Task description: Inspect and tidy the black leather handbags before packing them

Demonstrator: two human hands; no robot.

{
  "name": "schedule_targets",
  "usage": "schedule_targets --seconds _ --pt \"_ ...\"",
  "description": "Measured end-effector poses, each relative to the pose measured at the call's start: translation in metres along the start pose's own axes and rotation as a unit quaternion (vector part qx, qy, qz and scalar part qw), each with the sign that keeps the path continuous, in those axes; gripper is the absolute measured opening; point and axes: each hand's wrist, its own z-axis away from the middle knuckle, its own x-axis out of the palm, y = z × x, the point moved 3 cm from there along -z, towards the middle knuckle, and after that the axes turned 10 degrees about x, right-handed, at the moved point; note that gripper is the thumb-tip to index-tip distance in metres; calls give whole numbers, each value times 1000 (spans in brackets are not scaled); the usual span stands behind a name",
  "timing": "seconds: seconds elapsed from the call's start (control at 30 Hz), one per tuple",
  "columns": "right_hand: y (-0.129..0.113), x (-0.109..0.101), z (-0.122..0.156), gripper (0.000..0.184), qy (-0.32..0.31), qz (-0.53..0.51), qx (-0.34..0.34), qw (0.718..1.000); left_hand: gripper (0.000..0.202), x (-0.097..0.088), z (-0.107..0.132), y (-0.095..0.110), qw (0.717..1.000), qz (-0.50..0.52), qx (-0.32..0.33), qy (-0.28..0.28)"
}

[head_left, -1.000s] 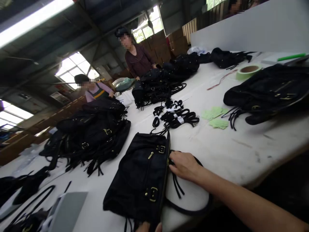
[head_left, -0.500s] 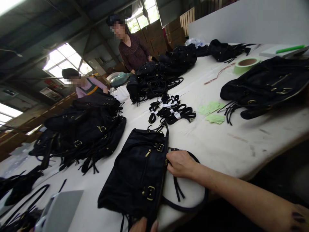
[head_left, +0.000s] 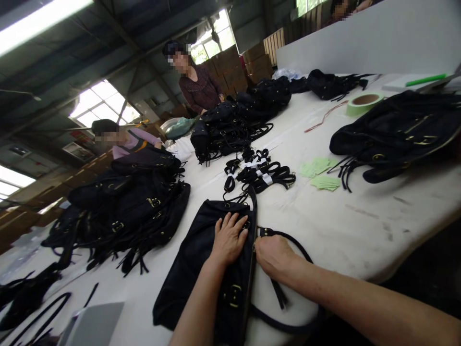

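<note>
Bag (head_left: 189, 271) already lies flat before us on the table (head_left: 360, 235), left hand (head_left: 229, 240) spread wide on it, right hand (head_left: 275, 257) pinching its edge (on what exactly, we cannot tell). With both hands busy there, its handling looks unfinished; bundled straps (head_left: 268, 178) lie beyond.

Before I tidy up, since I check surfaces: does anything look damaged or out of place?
Smudges mark the white tabletop right of the black bag under the left hand, odd against that pale surface. A reddish cord also lies loose near the tape roll.
</note>
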Motion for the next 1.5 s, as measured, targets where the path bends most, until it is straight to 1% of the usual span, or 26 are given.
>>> schedule_targets --seconds 0.07,0.2,0.33,0.47,0.5,0.53,0.6,0.67,0.77,0.93,1.2,1.33,1.43,1.5 --pt "0 3 1 24 -1 -1 1 1000 41 6 0 -3 1000 5 -2 3" --pt "-1 9 7 26 -10 2 -3 1000 40 6 6 -5 1000 30 3 7" --pt "-2 14 14 25 -17 0 -6 1000 39 7 6 -6 998 56 5 13" --pt "5 11 16 21 0 -25 21 999 39 8 4 -8 997 68 -5 19" --pt "8 8 15 22 4 -37 28 999 39 8 4 -8 997 70 -8 19" --pt "12 6 13 27 2 -54 34 998 39 8 4 -8 997 71 -11 20" --pt "18 1 6 38 -20 -90 41 995 39 8 5 -8 997 72 -17 22" --pt "21 -2 -2 44 -47 -113 43 992 38 8 5 -8 997 73 -25 26" --pt "16 -2 -7 42 -52 -104 33 993 37 8 4 -8 996 76 -36 32" --pt "2 5 3 37 -50 -65 -2 997 35 10 4 -10 994 91 -39 46" --pt "3 5 12 33 -53 -34 -27 998 34 10 6 -10 989 127 -41 65" --pt "-1 10 16 31 -63 -46 -15 997 34 12 6 -13 982 166 -43 74" --pt "2 10 16 36 -61 -65 9 996 35 13 5 -16 972 214 -46 91" --pt "4 9 15 41 -57 -71 13 996 36 12 7 -15 958 258 -52 110"
